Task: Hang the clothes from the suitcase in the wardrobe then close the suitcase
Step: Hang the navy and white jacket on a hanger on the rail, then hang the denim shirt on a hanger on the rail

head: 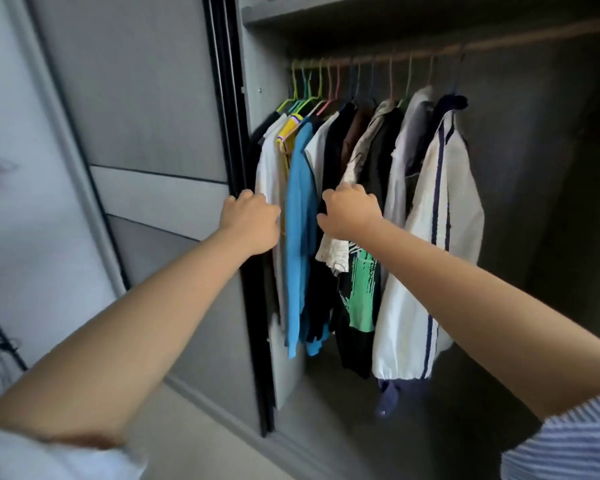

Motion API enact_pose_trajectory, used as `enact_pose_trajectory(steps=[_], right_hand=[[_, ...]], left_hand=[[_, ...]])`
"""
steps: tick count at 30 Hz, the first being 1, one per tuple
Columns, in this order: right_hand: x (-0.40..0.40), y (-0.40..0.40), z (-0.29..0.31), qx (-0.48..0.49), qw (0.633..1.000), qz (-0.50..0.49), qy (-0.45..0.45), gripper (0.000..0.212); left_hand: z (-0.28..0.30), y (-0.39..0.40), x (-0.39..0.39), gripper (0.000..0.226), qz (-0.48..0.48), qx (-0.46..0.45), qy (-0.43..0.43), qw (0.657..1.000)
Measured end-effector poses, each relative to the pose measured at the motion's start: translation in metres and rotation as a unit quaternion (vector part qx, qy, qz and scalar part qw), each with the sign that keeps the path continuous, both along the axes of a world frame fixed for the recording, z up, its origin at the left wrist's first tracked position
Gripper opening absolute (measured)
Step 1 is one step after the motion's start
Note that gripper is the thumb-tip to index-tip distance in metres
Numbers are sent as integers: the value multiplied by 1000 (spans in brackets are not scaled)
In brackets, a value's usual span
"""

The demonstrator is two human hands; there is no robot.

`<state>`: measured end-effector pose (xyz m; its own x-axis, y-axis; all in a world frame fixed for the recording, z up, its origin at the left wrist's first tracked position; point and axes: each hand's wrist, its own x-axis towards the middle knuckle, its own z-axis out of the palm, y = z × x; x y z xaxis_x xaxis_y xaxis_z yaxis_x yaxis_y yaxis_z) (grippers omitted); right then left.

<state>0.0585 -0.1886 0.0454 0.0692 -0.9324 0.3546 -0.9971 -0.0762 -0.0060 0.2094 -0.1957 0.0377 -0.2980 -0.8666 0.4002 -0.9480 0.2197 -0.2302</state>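
Both arms reached into the open wardrobe (257,98) at frame centre. Left hand (249,221) curled by the sliding door (160,188) edge; grip unclear. Right hand (349,211) bunched into dark hanging clothes (368,161), hold unclear. Blue shirt (300,216) hung between them. Suitcase out of view.

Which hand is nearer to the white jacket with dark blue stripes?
Right. The right hand reaches among dark clothes just left of the white jacket; the left hand is farther left, at the sliding door's edge.
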Motion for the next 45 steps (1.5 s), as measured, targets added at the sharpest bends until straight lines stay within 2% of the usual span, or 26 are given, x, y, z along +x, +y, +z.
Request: enact_pose_trajectory(steps=[4, 7, 10, 13, 17, 23, 27, 33, 36, 38, 40, 45], right_hand=[[76, 31, -28, 57, 997, 59, -5, 39], [136, 51, -58, 67, 995, 60, -45, 33], [215, 83, -99, 128, 985, 83, -75, 34], [294, 126, -147, 191, 968, 144, -78, 34], [359, 170, -208, 281, 930, 234, -33, 36], [412, 208, -302, 444, 834, 326, 13, 34], [432, 216, -371, 524, 789, 322, 16, 32], [444, 239, -467, 601, 746, 286, 28, 33], [454, 249, -513, 626, 732, 266, 43, 30], [459, 258, -546, 642, 726, 243, 47, 24], [462, 266, -574, 661, 722, 202, 36, 28], [496, 277, -652, 680, 729, 74, -21, 29]], left_hand=[[-38, 47, 84, 33, 43, 55, 13, 997], [-73, 84, 152, 33, 85, 97, 26, 991], [-117, 135, 234, 33, 155, 173, 48, 971], [-162, 196, 314, 33, 231, 253, 59, 938], [-205, 258, 385, 35, 287, 322, 55, 901], [-293, 329, 450, 33, 337, 427, 80, 835], [-343, 345, 470, 28, 359, 450, 88, 813], [-424, 354, 490, 29, 363, 487, 125, 785], [-479, 361, 507, 27, 370, 527, 161, 748], [-518, 365, 522, 30, 367, 558, 173, 724], [-552, 366, 538, 33, 354, 586, 179, 707], [-648, 352, 601, 23, 321, 612, 200, 694]])
